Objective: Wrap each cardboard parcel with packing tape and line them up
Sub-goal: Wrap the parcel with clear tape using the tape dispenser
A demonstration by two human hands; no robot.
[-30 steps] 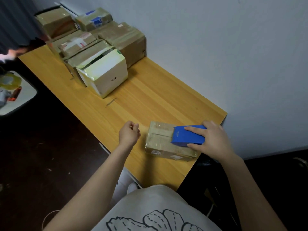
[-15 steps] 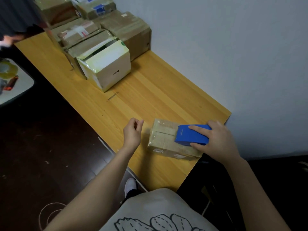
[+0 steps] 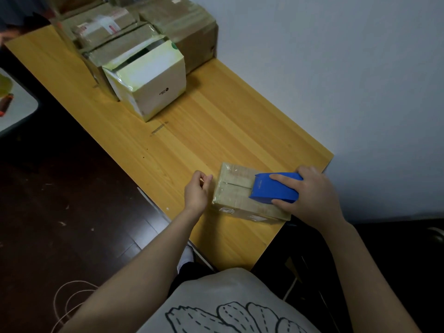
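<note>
Head view: the right hand is gripping a blue tape dispenser, fingers curling over it, atop the cardboard parcel lying near the table's right corner. The left hand is hovering just beside the parcel, fingers curled; any pinch is unclear.

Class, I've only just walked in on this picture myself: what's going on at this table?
A person is taping a cardboard parcel at the near end of a wooden table. Their right grip holds a blue tape dispenser flat on the parcel's top. The left grip is curled just beside the parcel's left end; whether it pinches tape cannot be told. More boxes are bunched at the table's far end.
</note>
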